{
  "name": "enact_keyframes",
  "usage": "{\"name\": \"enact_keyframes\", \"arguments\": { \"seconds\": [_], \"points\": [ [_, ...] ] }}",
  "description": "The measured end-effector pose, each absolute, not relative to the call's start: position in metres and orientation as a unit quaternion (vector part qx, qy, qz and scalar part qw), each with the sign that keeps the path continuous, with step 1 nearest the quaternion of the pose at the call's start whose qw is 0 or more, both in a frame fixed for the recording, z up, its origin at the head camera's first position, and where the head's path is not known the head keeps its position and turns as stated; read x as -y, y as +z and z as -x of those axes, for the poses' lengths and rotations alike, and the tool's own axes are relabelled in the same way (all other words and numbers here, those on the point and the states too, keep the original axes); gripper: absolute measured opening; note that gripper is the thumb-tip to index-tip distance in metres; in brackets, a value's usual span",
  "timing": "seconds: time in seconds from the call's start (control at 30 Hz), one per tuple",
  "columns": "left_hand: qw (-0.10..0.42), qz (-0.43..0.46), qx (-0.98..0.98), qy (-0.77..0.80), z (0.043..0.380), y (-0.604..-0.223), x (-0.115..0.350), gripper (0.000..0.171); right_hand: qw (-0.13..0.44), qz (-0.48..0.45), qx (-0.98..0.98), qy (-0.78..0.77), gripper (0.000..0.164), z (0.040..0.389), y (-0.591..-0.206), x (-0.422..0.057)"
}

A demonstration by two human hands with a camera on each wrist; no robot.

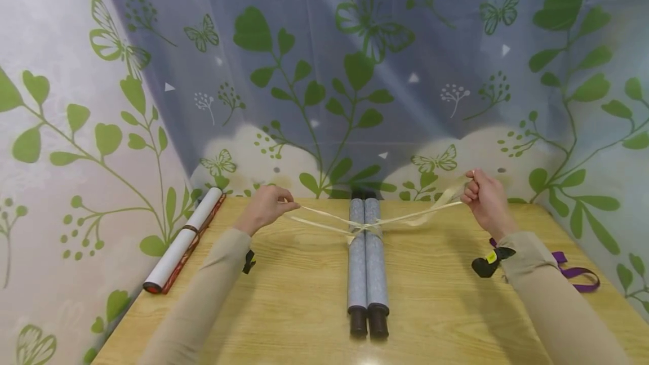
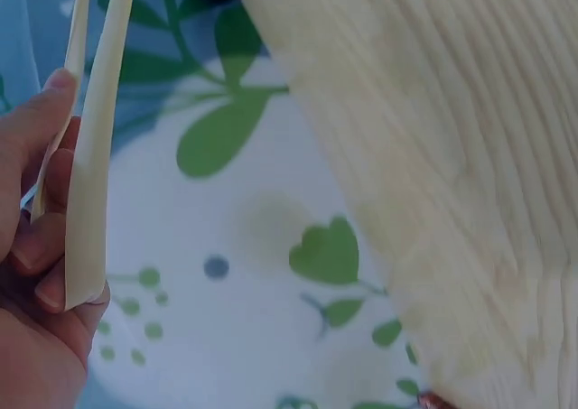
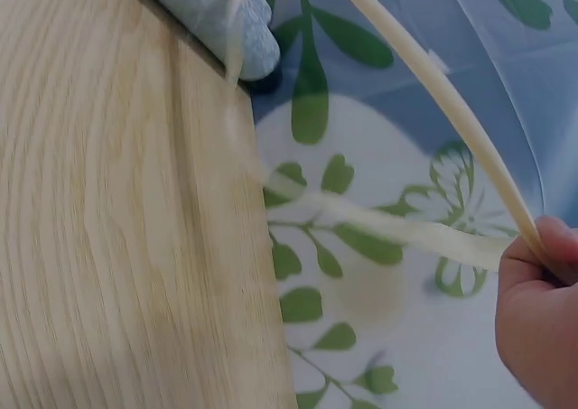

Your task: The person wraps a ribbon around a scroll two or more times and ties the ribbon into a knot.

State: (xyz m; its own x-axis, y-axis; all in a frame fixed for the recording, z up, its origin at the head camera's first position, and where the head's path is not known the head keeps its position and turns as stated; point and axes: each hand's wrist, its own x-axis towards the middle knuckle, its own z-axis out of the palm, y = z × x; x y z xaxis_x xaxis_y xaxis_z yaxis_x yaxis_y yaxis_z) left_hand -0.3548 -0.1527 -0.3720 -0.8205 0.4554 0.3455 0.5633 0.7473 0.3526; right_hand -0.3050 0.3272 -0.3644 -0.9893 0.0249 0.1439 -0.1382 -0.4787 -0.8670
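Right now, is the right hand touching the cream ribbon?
Touching. The right wrist view shows it: the right hand grips the cream ribbon, which runs straight into its grasp with no gap.

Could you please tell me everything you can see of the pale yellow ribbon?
The ribbon is pale yellow, thin and flat, and looks like smooth fabric. It crosses over two grey rolls lying side by side, nearer their far ends; whether it is knotted there is too small to tell. Two strands stretch to the left hand, which holds them. The right hand grips one nearly straight strand and one sagging loosely.
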Motion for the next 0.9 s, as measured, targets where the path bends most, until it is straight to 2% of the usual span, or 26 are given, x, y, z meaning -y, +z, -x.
{"name": "enact_keyframes", "arguments": {
  "seconds": [0.17,0.3,0.53,0.9],
  "points": [
    [0.146,0.271,0.928,-0.21,0.359,-0.365,0.171,0.017,0.061,-0.05,0.514,0.854,0.021,0.304,-0.362,-0.343],
    [0.143,0.258,0.932,-0.212,0.361,-0.364,0.181,0.017,0.066,-0.039,0.518,0.852,0.021,0.302,-0.362,-0.352],
    [0.144,0.179,0.956,-0.183,0.363,-0.367,0.206,0.024,0.055,-0.035,0.519,0.852,0.022,0.298,-0.367,-0.359],
    [0.097,0.162,0.972,-0.14,0.364,-0.387,0.227,0.023,0.034,-0.007,0.631,0.775,0.022,0.294,-0.379,-0.371]
  ]
}}
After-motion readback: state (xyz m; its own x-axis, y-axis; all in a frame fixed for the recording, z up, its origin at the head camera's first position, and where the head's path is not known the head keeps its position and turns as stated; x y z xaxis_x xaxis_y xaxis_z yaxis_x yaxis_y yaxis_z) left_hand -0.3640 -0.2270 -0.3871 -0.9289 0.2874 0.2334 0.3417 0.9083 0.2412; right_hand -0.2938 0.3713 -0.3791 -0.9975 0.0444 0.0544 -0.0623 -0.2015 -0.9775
